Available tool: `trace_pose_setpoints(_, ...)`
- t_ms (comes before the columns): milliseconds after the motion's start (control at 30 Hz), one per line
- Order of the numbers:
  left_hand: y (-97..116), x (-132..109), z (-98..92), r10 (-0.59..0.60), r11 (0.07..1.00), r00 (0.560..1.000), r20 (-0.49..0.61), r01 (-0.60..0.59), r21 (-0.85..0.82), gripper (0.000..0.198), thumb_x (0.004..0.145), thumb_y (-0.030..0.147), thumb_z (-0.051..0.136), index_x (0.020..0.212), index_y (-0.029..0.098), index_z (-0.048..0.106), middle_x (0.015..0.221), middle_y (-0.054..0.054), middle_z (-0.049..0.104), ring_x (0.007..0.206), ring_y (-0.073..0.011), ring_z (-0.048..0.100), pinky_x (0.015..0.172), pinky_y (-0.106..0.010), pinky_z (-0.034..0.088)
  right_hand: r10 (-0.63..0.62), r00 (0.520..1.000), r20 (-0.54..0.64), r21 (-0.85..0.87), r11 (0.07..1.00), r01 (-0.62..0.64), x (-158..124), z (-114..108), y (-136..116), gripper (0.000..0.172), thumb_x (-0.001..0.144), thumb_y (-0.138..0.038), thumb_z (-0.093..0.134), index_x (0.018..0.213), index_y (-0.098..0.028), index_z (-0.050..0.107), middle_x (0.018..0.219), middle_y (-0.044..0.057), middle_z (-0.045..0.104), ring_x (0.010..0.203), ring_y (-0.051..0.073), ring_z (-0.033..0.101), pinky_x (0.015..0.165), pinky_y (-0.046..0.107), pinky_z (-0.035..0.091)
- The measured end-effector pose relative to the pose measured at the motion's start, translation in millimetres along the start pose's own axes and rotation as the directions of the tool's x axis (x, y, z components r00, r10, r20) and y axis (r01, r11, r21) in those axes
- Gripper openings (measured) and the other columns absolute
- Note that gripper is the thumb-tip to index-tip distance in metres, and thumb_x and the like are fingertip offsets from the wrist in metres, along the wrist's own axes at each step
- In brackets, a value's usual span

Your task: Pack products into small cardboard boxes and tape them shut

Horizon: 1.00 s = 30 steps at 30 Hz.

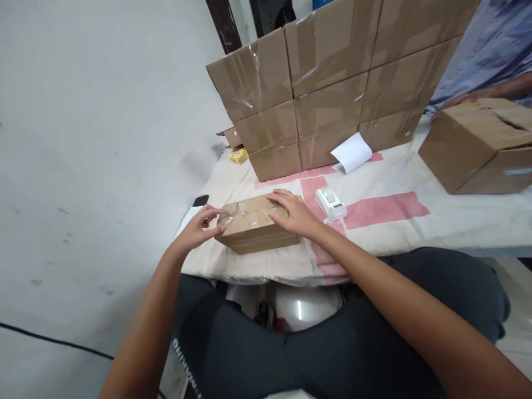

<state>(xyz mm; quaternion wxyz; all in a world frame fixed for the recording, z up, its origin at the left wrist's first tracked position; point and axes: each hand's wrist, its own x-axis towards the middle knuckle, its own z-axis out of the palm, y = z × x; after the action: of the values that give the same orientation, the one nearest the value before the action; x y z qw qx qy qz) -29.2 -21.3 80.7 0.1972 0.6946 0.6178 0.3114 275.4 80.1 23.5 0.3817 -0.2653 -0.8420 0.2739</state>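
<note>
Your left hand, finger and thumb parted, and spread right hand touch the box near the counter's front edge; pulling hard could drag it off.

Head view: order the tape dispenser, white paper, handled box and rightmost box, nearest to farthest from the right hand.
1. Handled box: under the right hand.
2. Tape dispenser: to the right.
3. White paper: beyond the dispenser.
4. Rightmost box: right edge.

Colour check: taped rectangular cardboard box mid-frame is tan, small plastic tape dispenser right of centre's white, fabric tablecloth's cream with pink blocks, little box-shaped carton upper centre-left's yellow with red print.
</note>
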Motion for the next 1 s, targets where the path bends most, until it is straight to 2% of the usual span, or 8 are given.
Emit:
trace_pose_setpoints(200,-11,5,-5.2,-0.099,0.984,0.994,0.044,0.091,0.155,0.060,0.072,0.053,0.076,0.126,0.028,0.068,0.108,-0.006,0.050,0.094,-0.0213,0.052,0.070,-0.028,0.046,0.007,1.000,-0.008,-0.003,1.000,-0.007,0,1,0,0.052,0.090,-0.039,0.057,0.137,-0.019,0.059,0.146,0.015,0.057,0.146,0.030,0.042,0.116,0.054,0.032)
trace_pose_setpoints(400,-17,16,3.3,-0.247,0.969,0.966,0.073,0.247,0.007,0.073,0.074,0.062,0.072,0.136,0.026,0.055,0.127,-0.009,0.055,0.098,-0.0228,0.058,0.085,-0.035,0.051,0.020,1.000,0.005,0.002,1.000,-0.020,0,-1,-3,0.050,0.090,-0.038,0.062,0.137,-0.021,0.059,0.146,0.014,0.058,0.146,0.028,0.043,0.116,0.051,0.032)
trace_pose_setpoints(500,-11,20,15.0,-0.309,0.940,0.946,0.095,0.319,-0.120,0.072,0.075,0.066,0.071,0.132,0.026,0.053,0.117,-0.008,0.064,0.100,-0.0265,0.064,0.079,-0.033,0.052,0.029,1.000,-0.002,0.014,0.999,-0.029,-1,-3,-5,0.049,0.090,-0.038,0.063,0.136,-0.020,0.059,0.146,0.014,0.059,0.146,0.028,0.043,0.116,0.051,0.032)
trace_pose_setpoints(700,-12,31,31.6,-0.381,0.907,0.924,-0.010,0.372,-0.199,0.072,0.066,0.076,0.072,0.114,0.025,0.057,0.092,-0.004,0.071,0.082,-0.0250,0.068,0.066,-0.028,0.048,0.004,1.000,0.007,0.021,1.000,-0.004,-7,-2,-1,0.047,0.093,-0.041,0.062,0.137,-0.026,0.058,0.147,0.011,0.057,0.148,0.028,0.040,0.117,0.053,0.032)
trace_pose_setpoints(767,-18,36,31.4,-0.388,0.902,0.922,-0.001,0.379,-0.207,0.069,0.064,0.076,0.074,0.110,0.026,0.060,0.088,-0.002,0.073,0.079,-0.0241,0.068,0.064,-0.027,0.048,0.004,1.000,-0.007,0.009,1.000,-0.004,-12,-2,5,0.053,0.092,-0.047,0.064,0.140,-0.026,0.056,0.156,0.011,0.049,0.152,0.028,0.033,0.120,0.052,0.030)
trace_pose_setpoints(867,-29,43,31.7,-0.402,0.893,0.915,-0.024,0.386,-0.231,0.062,0.063,0.076,0.076,0.099,0.028,0.063,0.080,0.005,0.072,0.072,-0.0196,0.064,0.061,-0.024,0.045,0.070,0.997,-0.013,-0.029,0.997,-0.071,-25,-7,15,0.079,0.084,-0.061,0.070,0.150,-0.024,0.047,0.168,0.013,0.027,0.156,0.033,0.020,0.123,0.053,0.027)
trace_pose_setpoints(933,-38,45,36.3,-0.411,0.885,0.909,-0.067,0.380,-0.267,0.059,0.062,0.077,0.075,0.093,0.028,0.064,0.076,0.008,0.070,0.070,-0.0172,0.060,0.059,-0.022,0.044,0.089,0.996,0.032,-0.079,0.993,-0.086,-34,-15,22,0.094,0.081,-0.069,0.070,0.157,-0.025,0.037,0.170,0.014,0.019,0.156,0.035,0.020,0.123,0.055,0.026)
trace_pose_setpoints(1000,-48,46,45.7,-0.414,0.880,0.900,-0.137,0.357,-0.314,0.058,0.063,0.078,0.071,0.091,0.028,0.064,0.076,0.008,0.069,0.071,-0.0170,0.060,0.059,-0.023,0.045,0.046,0.995,0.084,-0.158,0.987,-0.032,-43,-27,27,0.097,0.081,-0.071,0.067,0.159,-0.026,0.032,0.170,0.014,0.019,0.155,0.035,0.023,0.124,0.055,0.024)
